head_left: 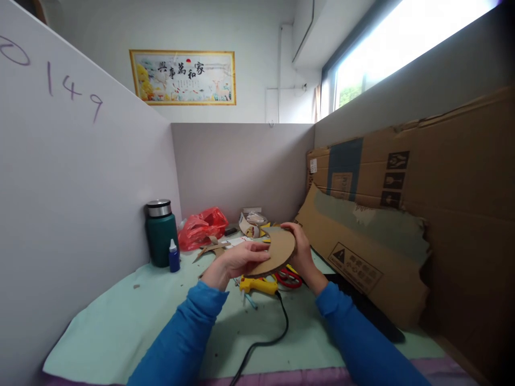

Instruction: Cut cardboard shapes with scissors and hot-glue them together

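Plainly, white partitions [241, 166] close in the workplace at the left and back, with a number written on the left one. A big carton [462, 214] leans along the right side, and a torn cardboard sheet [354, 246] slopes in front of it. Pale green cloth [104, 327] covers the table, and a gold-framed picture [182, 78] hangs on the wall beyond. At the left of the cloth stands a green flask [161, 236], upright, with a red bag [204, 228] just beside it. The left hand [241, 260] and right hand [302, 251] both grip one round-edged disc [279, 251] of cardboard, held tilted above the middle of the table. The left has its fingers over the disc's left part; the right is closed round its right edge. The left fingers cover some of its outline, so it may or may not be a full circle. Below it lie a yellow glue gun [260, 286], its black cord [251, 348] running toward the near edge, and red-handled scissors [290, 277]. Smaller still, a blue bottle [174, 258] stands before the flask.
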The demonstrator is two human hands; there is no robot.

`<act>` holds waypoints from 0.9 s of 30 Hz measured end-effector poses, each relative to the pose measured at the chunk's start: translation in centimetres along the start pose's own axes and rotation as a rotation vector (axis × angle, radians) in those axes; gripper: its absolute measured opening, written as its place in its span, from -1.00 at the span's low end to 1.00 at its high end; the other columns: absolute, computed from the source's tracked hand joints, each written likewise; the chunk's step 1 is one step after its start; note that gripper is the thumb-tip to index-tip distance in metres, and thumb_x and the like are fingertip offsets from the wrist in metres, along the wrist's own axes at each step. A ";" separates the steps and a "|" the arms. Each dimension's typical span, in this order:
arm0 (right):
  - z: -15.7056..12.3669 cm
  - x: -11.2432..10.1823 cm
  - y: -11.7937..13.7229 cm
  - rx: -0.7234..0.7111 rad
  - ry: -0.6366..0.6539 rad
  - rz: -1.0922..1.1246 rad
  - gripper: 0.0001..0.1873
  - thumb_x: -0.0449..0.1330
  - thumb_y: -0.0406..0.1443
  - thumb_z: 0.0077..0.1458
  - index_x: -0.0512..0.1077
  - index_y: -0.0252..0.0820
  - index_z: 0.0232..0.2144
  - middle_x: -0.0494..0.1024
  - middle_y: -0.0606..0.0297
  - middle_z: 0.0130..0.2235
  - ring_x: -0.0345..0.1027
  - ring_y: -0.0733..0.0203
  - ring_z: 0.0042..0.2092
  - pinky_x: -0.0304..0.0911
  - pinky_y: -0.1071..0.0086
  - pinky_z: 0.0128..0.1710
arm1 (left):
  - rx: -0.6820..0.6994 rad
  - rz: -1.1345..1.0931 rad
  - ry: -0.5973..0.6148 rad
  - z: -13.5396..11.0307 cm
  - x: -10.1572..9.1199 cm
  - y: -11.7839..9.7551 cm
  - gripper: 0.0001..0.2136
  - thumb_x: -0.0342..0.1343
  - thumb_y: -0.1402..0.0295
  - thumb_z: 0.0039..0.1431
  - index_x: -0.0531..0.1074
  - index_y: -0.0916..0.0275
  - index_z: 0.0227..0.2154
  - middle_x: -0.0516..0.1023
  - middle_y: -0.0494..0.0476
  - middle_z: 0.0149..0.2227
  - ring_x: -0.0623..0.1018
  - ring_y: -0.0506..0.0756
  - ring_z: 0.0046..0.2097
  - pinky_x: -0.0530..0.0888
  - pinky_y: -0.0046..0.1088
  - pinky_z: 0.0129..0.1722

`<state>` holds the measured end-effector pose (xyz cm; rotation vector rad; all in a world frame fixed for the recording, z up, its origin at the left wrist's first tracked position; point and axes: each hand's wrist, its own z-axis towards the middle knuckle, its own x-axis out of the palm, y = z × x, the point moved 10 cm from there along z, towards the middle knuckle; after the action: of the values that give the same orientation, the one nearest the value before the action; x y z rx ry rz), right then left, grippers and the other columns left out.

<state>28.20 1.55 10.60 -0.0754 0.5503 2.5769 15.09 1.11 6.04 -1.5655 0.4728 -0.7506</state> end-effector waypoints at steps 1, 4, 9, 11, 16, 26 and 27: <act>-0.2 0.2 -0.7 0.074 -0.008 -0.028 -0.54 0.12 -0.31 -0.02 0.25 -0.19 -0.02 0.41 0.07 -0.05 0.33 0.08 -0.09 0.25 0.25 -0.13 | 0.029 -0.025 -0.031 0.2 -0.3 -0.2 -0.60 0.29 0.45 -0.09 0.47 0.38 -0.11 0.58 0.28 -0.23 0.58 0.07 -0.31 0.48 -0.50 -0.31; -1.8 3.4 -2.5 0.284 0.225 -0.152 -0.58 0.11 -0.14 0.07 0.31 -0.20 -0.04 0.49 0.10 -0.15 0.39 0.15 -0.29 0.23 0.33 -0.32 | 0.183 -0.095 -0.264 -0.1 -3.6 -1.9 -0.67 0.26 0.44 -0.05 0.47 0.35 -0.16 0.59 0.20 -0.33 0.55 0.02 -0.43 0.46 -0.53 -0.43; -7.4 10.6 0.0 0.110 0.859 -0.376 -0.53 0.27 0.08 -0.15 0.45 -0.13 -0.32 0.55 0.21 -0.37 0.41 0.08 -0.34 0.09 0.39 -0.41 | 0.429 -0.375 -0.775 -3.1 -11.9 -3.0 -0.84 0.20 0.42 0.03 0.45 0.24 -0.28 0.52 -0.03 -0.51 0.48 -0.04 -0.55 0.39 -0.55 -0.57; -8.6 11.4 0.7 0.085 0.913 -0.419 -0.51 0.28 0.06 -0.16 0.45 -0.13 -0.27 0.56 0.18 -0.35 0.41 0.06 -0.33 0.07 0.39 -0.42 | 0.508 -0.480 -0.868 -4.0 -14.0 -2.9 -0.89 0.17 0.45 0.06 0.44 0.25 -0.30 0.53 -0.01 -0.50 0.49 -0.05 -0.55 0.41 -0.55 -0.54; -9.3 11.7 0.2 0.165 0.959 -0.310 -0.76 0.21 -0.14 -0.03 0.46 -0.16 -0.33 0.56 0.20 -0.36 0.39 0.14 -0.37 0.04 0.43 -0.46 | 0.634 -0.524 -0.915 -4.8 -16.1 -3.1 -0.84 0.17 0.53 0.04 0.43 0.24 -0.28 0.57 0.01 -0.39 0.54 -0.05 -0.42 0.47 -0.53 -0.32; -3.9 6.4 -5.2 0.804 0.102 0.750 -0.65 0.20 -0.04 -0.04 0.39 -0.15 -0.28 0.50 0.31 -0.35 0.34 0.23 -0.39 0.29 0.38 -0.42 | 0.739 -0.398 -0.883 -4.2 -16.7 -3.0 -0.64 0.23 0.52 -0.05 0.43 0.16 -0.13 0.55 0.07 -0.13 0.54 -0.04 -0.22 0.45 -0.51 -0.12; -3.9 6.4 -5.3 0.843 0.064 0.838 -0.66 0.20 -0.05 -0.04 0.38 -0.14 -0.29 0.48 0.33 -0.38 0.33 0.25 -0.42 0.29 0.38 -0.45 | 0.727 -0.392 -0.889 -4.0 -16.8 -2.7 -0.63 0.24 0.52 -0.06 0.43 0.16 -0.13 0.55 0.06 -0.12 0.54 -0.04 -0.21 0.45 -0.53 -0.13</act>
<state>25.04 7.17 4.09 0.4488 1.9726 2.8144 0.20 10.19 5.55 -1.1315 -0.7113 -0.3661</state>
